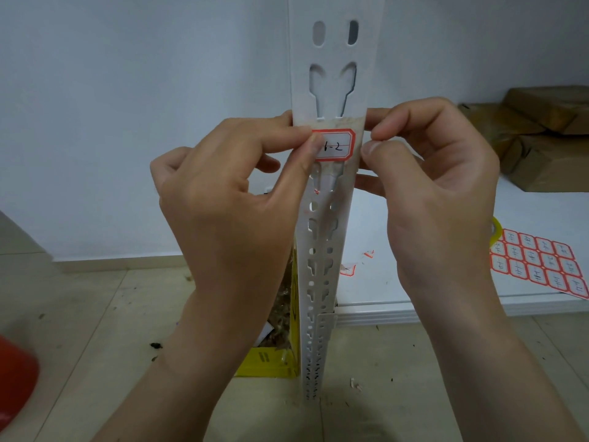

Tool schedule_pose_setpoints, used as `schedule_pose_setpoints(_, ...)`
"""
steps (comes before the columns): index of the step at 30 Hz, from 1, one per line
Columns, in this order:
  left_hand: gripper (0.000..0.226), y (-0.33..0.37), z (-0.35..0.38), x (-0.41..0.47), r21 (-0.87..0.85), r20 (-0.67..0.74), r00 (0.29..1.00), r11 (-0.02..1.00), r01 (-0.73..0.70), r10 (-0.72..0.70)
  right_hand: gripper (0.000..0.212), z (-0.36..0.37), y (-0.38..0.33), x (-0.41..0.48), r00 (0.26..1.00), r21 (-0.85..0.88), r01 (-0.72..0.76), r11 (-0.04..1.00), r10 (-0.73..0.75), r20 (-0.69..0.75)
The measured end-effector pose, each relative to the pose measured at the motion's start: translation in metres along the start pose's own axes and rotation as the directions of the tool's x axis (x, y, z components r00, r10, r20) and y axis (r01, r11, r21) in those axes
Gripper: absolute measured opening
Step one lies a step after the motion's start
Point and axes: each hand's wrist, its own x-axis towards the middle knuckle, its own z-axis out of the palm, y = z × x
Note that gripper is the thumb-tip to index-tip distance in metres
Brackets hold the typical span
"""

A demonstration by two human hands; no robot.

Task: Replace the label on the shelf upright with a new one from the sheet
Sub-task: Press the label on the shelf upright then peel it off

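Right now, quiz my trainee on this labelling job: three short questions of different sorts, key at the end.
1. True or false: the red-bordered label on the shelf upright is blank.
2. Which hand's thumb covers the label's edge? A) left hand B) right hand C) neither
3. Fill in: the label sheet lies on the white shelf board to the person's ____.

Key
1. False: something is handwritten on it, apparently "1-2", partly hidden by the thumb.
2. A: the left thumb overlaps its left edge; the right fingertips pinch at the upright's right edge, off the label.
3. Right.
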Motion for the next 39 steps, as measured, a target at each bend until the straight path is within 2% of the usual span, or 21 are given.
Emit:
schedule_pose_setpoints(17,0.007,0.007,-0.005,0.007,0.040,0.108,0.992,0.998,0.055,-0.059,0.016,0.001,-0.001,-0.001,1.000,-0.034,-0.014,0.999,0.013,-0.014)
schedule_pose_setpoints(25,0.015,0.001,0.001,0.000,0.011,0.018,0.999,1.000,0.027,-0.027,0.019,0.001,-0.001,0.000,1.000,-0.014,0.000,1.000,0.000,-0.008)
schedule_pose_setpoints(29,0.017,-0.003,0.001,-0.003,-0.020,-0.019,0.998,0.998,0.059,-0.060,0.017,0.001,-0.001,0.000,1.000,-0.017,0.000,1.000,0.000,-0.003)
schedule_pose_setpoints(39,0.012,-0.003,-0.003,-0.001,0.008,-0.001,1.000,1.000,0.024,-0.024,0.016,0.001,-0.001,0.000,1.000,-0.028,-0.007,1.000,0.007,-0.009)
